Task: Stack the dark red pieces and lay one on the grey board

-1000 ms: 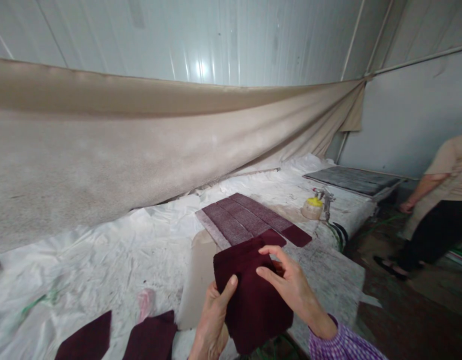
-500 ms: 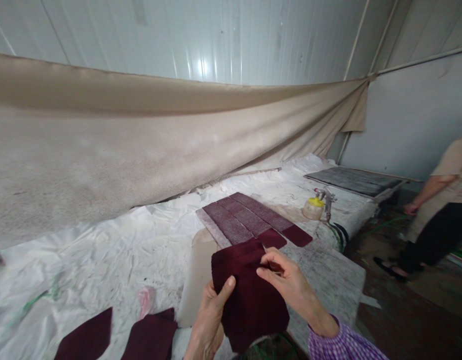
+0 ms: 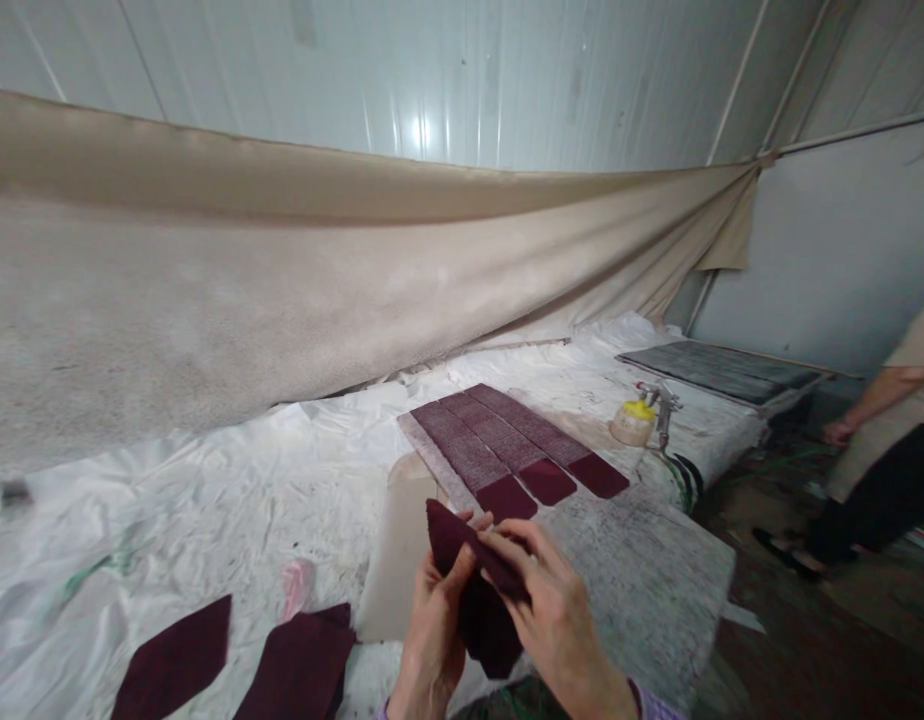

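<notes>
Left hand (image 3: 432, 625) and right hand (image 3: 559, 625) both pinch maroon fabric pieces (image 3: 473, 585) over the near edge of the bench (image 3: 642, 560), thumbs apparently sliding layers apart.

Piece: your maroon fabric piece (image 3: 486, 628), dark and napped.
Pose: bent over on itself, upper corner pointing to 11 o'clock.
Hold: pinched between your left hand (image 3: 432, 640) and right hand (image 3: 556, 615).
Place: 6 o'clock in your view, lifted off the tabletop (image 3: 642, 560).

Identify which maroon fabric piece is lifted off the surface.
The folded piece gripped by the left hand and right hand; the other pieces lie flat.
</notes>
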The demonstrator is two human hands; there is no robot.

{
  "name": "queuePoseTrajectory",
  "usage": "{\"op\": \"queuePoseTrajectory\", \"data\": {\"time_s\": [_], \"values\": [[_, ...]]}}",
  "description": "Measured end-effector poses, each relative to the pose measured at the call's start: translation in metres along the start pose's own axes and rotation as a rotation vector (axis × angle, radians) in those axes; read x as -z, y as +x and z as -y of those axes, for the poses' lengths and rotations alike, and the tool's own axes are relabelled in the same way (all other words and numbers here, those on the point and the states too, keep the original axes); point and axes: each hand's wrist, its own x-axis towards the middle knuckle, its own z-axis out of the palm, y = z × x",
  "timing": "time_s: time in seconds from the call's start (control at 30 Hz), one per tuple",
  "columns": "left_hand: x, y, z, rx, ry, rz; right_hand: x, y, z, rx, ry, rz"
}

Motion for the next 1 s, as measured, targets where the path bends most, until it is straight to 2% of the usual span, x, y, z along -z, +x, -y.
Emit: {"op": "queuePoseTrajectory", "data": {"time_s": [0.03,0.07,0.1,0.17,0.2,0.23,0.27,0.33,0.37,0.4,0.47,0.5,0.53,0.6,0.63,0.67,0.7,0.77,0.8,0.83,0.9,0.93,0.97,1.0], "values": [[0.000,0.000,0.000,0.022,-0.015,0.003,-0.003,-0.001,0.000,0.057,-0.065,-0.052],[0.000,0.000,0.001,0.020,0.021,0.013,-0.004,-0.001,-0.001,0.044,-0.056,-0.082],[0.001,-0.001,0.000,-0.036,0.117,0.017,-0.004,-0.001,-0.002,-0.039,0.023,-0.080],[0.002,-0.002,-0.001,-0.292,0.386,0.002,-0.002,0.001,-0.005,-0.278,0.245,-0.039],[0.003,-0.003,-0.002,-0.409,0.480,-0.016,-0.001,0.002,-0.005,-0.338,0.306,-0.013],[0.003,-0.003,-0.003,-0.455,0.510,-0.036,0.000,0.002,-0.004,-0.318,0.304,0.005],[0.004,-0.003,-0.004,-0.416,0.476,-0.053,0.001,0.003,-0.002,-0.227,0.245,0.009],[0.005,-0.002,-0.006,-0.193,0.323,-0.075,0.001,0.003,0.001,-0.015,0.092,-0.037],[0.006,-0.002,-0.007,-0.131,0.301,-0.071,0.001,0.004,0.002,0.010,0.092,-0.049],[0.006,-0.001,-0.009,-0.161,0.342,-0.061,0.000,0.004,0.002,-0.040,0.156,-0.043],[0.006,-0.001,-0.012,-0.402,0.516,-0.048,-0.002,0.005,0.001,-0.247,0.331,-0.037],[0.006,0.000,-0.014,-0.498,0.555,-0.065,-0.002,0.006,0.000,-0.293,0.360,-0.053],[0.006,0.001,-0.015,-0.513,0.528,-0.078,-0.002,0.007,-0.001,-0.256,0.332,-0.076],[0.009,0.002,-0.015,-0.308,0.339,-0.067,0.000,0.007,-0.001,-0.044,0.176,-0.140],[0.010,0.003,-0.014,-0.191,0.269,-0.059,0.001,0.008,-0.001,0.012,0.133,-0.162],[0.012,0.003,-0.013,-0.142,0.266,-0.053,0.001,0.008,-0.001,0.005,0.140,-0.152],[0.014,0.003,-0.013,-0.177,0.336,-0.044,0.001,0.009,-0.001,-0.064,0.189,-0.124],[0.016,0.002,-0.011,-0.404,0.546,-0.085,0.000,0.009,-0.001,-0.255,0.285,-0.051],[0.016,0.001,-0.012,-0.496,0.593,-0.117,-0.001,0.008,-0.002,-0.273,0.277,-0.035],[0.015,0.000,-0.012,-0.515,0.578,-0.122,-0.002,0.008,-0.003,-0.210,0.225,-0.029],[0.013,-0.002,-0.014,-0.355,0.471,-0.040,-0.003,0.007,-0.004,-0.018,0.082,-0.099],[0.011,-0.002,-0.015,-0.270,0.454,0.016,-0.002,0.007,-0.004,0.017,0.056,-0.124],[0.010,-0.001,-0.015,-0.237,0.494,0.072,-0.002,0.007,-0.004,-0.016,0.090,-0.123],[0.009,0.000,-0.015,-0.273,0.580,0.111,-0.001,0.008,-0.004,-0.118,0.160,-0.094]]}}
